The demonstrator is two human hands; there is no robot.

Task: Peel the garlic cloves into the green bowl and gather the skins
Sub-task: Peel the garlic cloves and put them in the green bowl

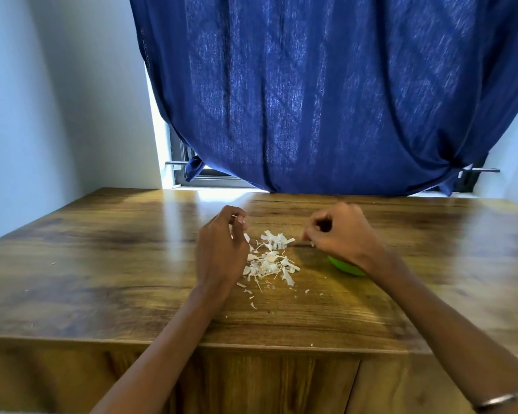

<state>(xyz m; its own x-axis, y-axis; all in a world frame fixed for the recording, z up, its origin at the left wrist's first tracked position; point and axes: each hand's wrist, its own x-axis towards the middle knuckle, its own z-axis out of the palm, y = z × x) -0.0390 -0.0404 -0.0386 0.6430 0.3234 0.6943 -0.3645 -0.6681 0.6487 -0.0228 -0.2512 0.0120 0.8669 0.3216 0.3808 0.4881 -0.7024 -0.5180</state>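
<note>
With the left hand (222, 243) pinching a skin scrap and the right hand (338, 234) curled, contents unclear, over the green bowl (343, 266), sweep the skins (269, 261) on the worktop (102, 264) inward gently.

White garlic skins (269, 261) lie heaped on wood, near the mostly hidden green bowl (343, 266).

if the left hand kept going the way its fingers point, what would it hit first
Likely nothing nearby: the left hand has its curled fingers aimed away from the person, over bare table, toward the blue curtain. The pile of skins lies just to its right. Depth is unclear.
</note>
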